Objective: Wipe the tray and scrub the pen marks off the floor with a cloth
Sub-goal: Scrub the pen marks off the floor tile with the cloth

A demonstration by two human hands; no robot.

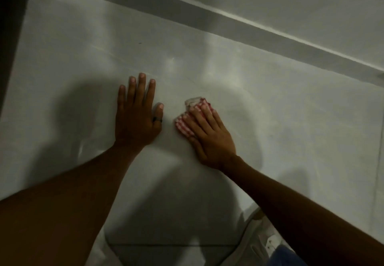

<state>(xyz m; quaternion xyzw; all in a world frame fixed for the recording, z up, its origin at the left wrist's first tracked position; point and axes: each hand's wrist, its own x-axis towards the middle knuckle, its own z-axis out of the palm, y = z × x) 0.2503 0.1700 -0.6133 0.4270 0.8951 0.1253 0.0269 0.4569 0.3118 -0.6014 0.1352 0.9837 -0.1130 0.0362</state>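
A pale, glossy floor [207, 58] fills almost the whole view, dim and crossed by soft shadows of the arms. Along its far edge runs one grey baseboard [207, 19], slanting down to the right, with the wall above it. One dark vertical edge [12, 26] stands at the far left; what it belongs to cannot be told. Two bare forearms reach in from below. The left hand [136, 118] lies flat on the floor, fingers spread wide and holding nothing, with one dark ring [157, 119] on the thumb. Just beside it, not touching, the right hand [207, 134] presses down on one red-and-white checked cloth [185, 125], bunched beneath the fingers and peeking out past the fingertips. One tiny dark speck [140, 43] sits on the floor well beyond the left hand. No pen marks can be made out near the cloth.
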